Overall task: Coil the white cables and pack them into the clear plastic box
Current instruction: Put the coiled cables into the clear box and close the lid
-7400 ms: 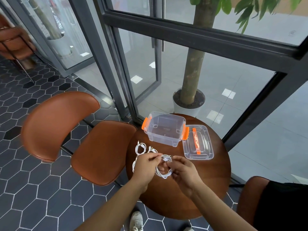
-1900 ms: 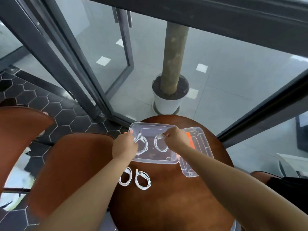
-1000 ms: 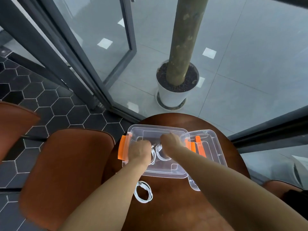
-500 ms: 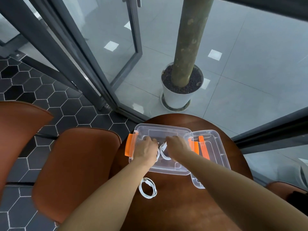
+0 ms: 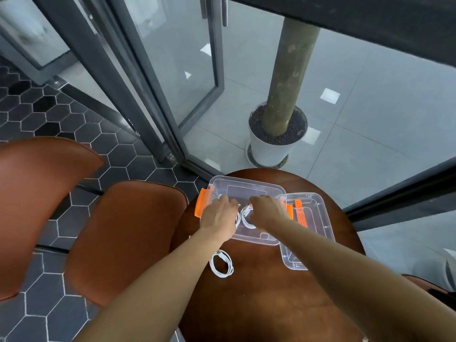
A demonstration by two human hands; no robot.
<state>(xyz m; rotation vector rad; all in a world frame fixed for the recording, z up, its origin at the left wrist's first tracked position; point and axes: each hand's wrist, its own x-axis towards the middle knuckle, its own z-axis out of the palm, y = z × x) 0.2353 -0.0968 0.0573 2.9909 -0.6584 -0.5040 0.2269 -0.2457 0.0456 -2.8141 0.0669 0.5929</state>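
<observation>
The clear plastic box point(image 5: 246, 184) with orange latches stands open at the far side of the round wooden table point(image 5: 266, 292). Both my hands are down inside it. My left hand point(image 5: 218, 218) has its fingers curled over a white coiled cable point(image 5: 237, 221), only an edge of which shows. My right hand point(image 5: 266, 212) pinches the top of a second white coil point(image 5: 246, 217) lying on the box floor. A third coiled cable point(image 5: 221, 265) lies on the table just in front of the box, beside my left forearm.
The clear lid point(image 5: 313, 233) with an orange handle lies right of the box, partly under my right arm. A brown leather chair point(image 5: 118, 238) stands left of the table. Glass doors and a potted tree trunk point(image 5: 276, 141) are beyond the table.
Both hands carried coiled cables from above the box down into it. Over the last half second they have stayed low in the box with the coils, barely moving.
</observation>
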